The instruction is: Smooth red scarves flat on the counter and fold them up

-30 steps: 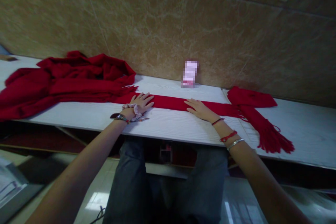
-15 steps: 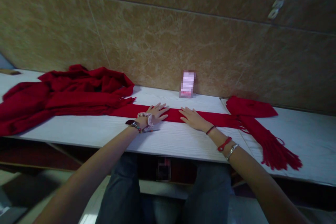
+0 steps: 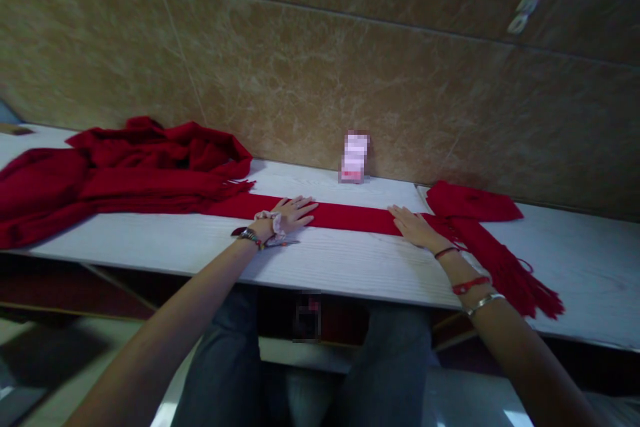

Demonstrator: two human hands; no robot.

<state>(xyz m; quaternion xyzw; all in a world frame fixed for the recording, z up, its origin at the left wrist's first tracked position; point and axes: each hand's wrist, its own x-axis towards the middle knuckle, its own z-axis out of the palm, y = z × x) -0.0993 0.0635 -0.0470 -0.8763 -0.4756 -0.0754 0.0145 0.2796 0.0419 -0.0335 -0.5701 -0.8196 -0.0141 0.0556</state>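
A red scarf [image 3: 350,216] lies flat as a long narrow strip across the white table. My left hand [image 3: 293,215] rests palm down on its middle stretch, fingers spread. Farther right, my right hand [image 3: 415,227] lies flat on the strip close to its right end, fingers stretched out. Beyond that hand is another red scarf [image 3: 473,202], folded, with a fringed end [image 3: 540,293] pointing toward the table's front edge. The left end of the strip meets a heap of red scarves [image 3: 150,173], where the overlap hides it.
A blurred-out pink and white upright object [image 3: 355,157] stands by the tan marbled wall [image 3: 300,67] at the back. The white table [image 3: 340,267] has its front edge just above my knees. A brownish piece [image 3: 15,129] lies at the far left.
My right hand has slid right along the scarf, away from my left hand, toward the strip's right end. My left hand stays at about the same place on the scarf.
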